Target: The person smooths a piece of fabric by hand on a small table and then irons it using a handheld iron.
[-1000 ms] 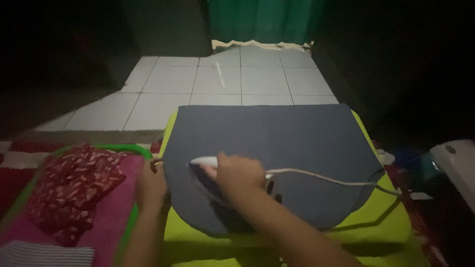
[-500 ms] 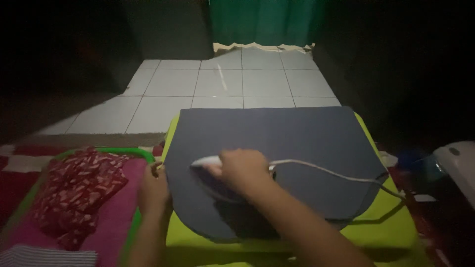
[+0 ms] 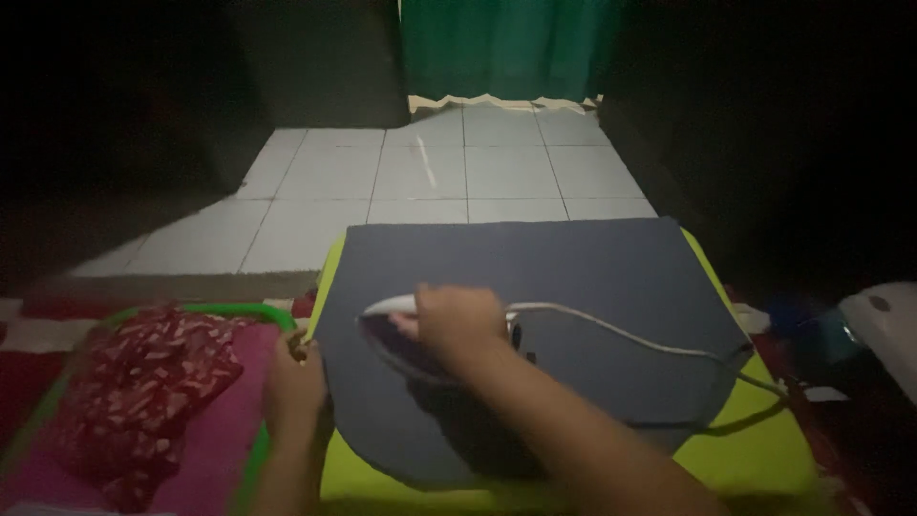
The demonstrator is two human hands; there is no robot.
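Floor (image 3: 458,172): pale tiles, dim room, green curtain (image 3: 497,43) behind.
Pad (image 3: 755,430): lime-green, carries grey cloth (image 3: 573,277) laid flat.
Basket (image 3: 239,315): green rim, left of pad, holds red patterned fabric (image 3: 143,382).
Iron (image 3: 401,334): on cloth, under right hand (image 3: 463,330), fist closed round handle.
Left hand (image 3: 296,382): pressing cloth's left edge; fingers' state cannot be told.

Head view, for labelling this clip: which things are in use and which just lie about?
In use: iron in right hand; grey cloth, its edge held by left hand; green mat; cord.
Lying about: red cloth, basket, white box.
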